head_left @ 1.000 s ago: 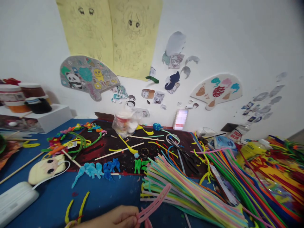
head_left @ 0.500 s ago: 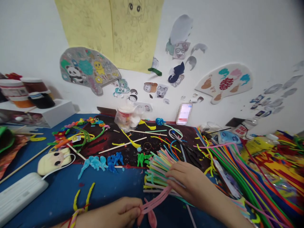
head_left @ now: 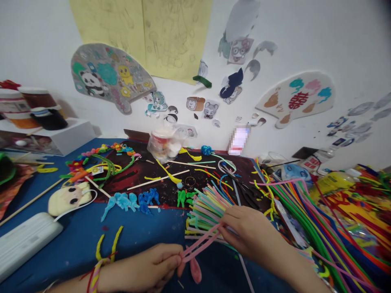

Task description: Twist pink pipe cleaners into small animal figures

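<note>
Two strands of pink pipe cleaner stretch side by side between my hands, with a narrow gap between them. My left hand is closed, pinching their lower ends between thumb and fingers. A flattened pink loop hangs below that pinch. At the upper ends, my right hand is closed around the strands with its fingertips. Just behind my right hand lies a thick bundle of pastel pipe cleaners, fanned out on the blue table. Two bent yellow pieces lie beyond my left wrist.
Light-blue twisted pieces and green ones lie across the middle. Black-handled pliers rest on the dark mat. Long coloured pipe cleaners spread at right. A white power strip and a plush head are at left.
The pink strands, close together before, are now drawn straighter and farther apart. My right hand has shifted slightly right and up. My left hand keeps its pinch.
</note>
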A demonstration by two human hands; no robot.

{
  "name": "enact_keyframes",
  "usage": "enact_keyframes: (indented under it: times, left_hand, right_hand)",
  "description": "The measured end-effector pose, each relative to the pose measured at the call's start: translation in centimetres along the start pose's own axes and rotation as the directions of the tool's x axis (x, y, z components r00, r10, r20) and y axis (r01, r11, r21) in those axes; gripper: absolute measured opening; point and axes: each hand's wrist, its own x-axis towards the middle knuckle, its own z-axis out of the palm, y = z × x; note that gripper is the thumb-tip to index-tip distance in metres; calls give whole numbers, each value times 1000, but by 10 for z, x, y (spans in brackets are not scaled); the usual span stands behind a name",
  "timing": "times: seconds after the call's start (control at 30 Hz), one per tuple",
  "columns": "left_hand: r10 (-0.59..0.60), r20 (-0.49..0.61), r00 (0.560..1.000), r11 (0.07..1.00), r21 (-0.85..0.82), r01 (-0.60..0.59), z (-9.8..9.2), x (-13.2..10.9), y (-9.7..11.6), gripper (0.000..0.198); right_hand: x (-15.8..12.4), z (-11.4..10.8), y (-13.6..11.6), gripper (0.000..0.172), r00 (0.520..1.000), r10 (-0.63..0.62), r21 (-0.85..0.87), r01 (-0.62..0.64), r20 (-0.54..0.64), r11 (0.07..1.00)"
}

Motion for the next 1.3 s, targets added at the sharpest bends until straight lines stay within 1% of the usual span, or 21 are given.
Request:
enact_keyframes:
  times: [0.1, 0.2, 0.27, 0.33, 0.43, 0.47, 0.53, 0.6, 0.67, 0.77, 0.83, 0.9, 0.93, 1.0, 1.07, 1.17, 1.3]
  left_hand:
    - [-2, -17, 1000, 998, -60, 1, 0, 2, -3, 35]
    - [35, 4, 999, 988, -153, -34, 2, 6, -6, 34]
    - [71, 22, 997, 975, -213, -65, 3, 8, -7, 34]
    - [89, 42, 995, 969, -234, -76, 4, 9, -5, 35]
    - [97, 73, 993, 966, -245, -77, 3, 9, -1, 34]
    - [104, 81, 991, 962, -259, -80, 2, 8, 1, 32]
    - [120, 95, 988, 951, -296, -87, 0, 8, 1, 29]
    - [123, 114, 986, 944, -320, -81, -3, 7, 0, 26]
    - [122, 130, 984, 939, -337, -71, -4, 7, -1, 23]
    - [126, 146, 981, 934, -350, -68, -5, 6, 0, 20]
    - [126, 149, 981, 940, -333, -70, -4, 6, 2, 21]
    - [125, 153, 980, 947, -313, -72, -3, 6, 4, 23]
    - [126, 154, 980, 949, -307, -74, -2, 5, 6, 24]
    - [130, 157, 979, 949, -304, -77, -1, 5, 8, 24]
    - [135, 158, 978, 949, -305, -82, -1, 5, 7, 23]
    - [150, 150, 977, 945, -313, -97, -1, 7, 2, 21]
    - [141, 134, 981, 941, -327, -90, -2, 9, -5, 17]
  right_hand:
    - [1, 5, -1, 20, 995, 79, -80, -84, -66, 993]
    - [3, 6, -2, 18, 981, 157, -62, -165, -114, 984]
    - [4, 4, -2, 18, 973, 197, 20, -196, -124, 980]
    - [6, 2, -1, 19, 968, 224, 156, -206, -112, 966]
    - [10, 1, 4, 24, 965, 255, 400, -208, -65, 892]
    - [11, 2, 6, 26, 963, 267, 484, -216, -39, 848]
    - [16, 6, 10, 29, 956, 292, 650, -242, 33, 721]
    - [20, 11, 14, 28, 949, 299, 788, -261, 102, 558]
    - [23, 16, 15, 25, 944, 295, 888, -258, 147, 381]
    - [26, 21, 13, 20, 943, 270, 968, -230, 197, 96]
    - [27, 24, 9, 19, 953, 218, 976, -195, 211, -95]
    - [28, 28, 4, 19, 971, 146, 956, -151, 191, -252]
    - [28, 31, 2, 21, 979, 109, 940, -130, 172, -315]
    - [29, 35, -1, 24, 990, 53, 908, -100, 133, -408]
    - [29, 38, -4, 26, 994, 25, 884, -81, 105, -461]
    - [28, 39, -8, 24, 994, 4, 863, -91, 108, -496]
    - [27, 35, -14, 21, 993, -15, 843, -107, 117, -527]
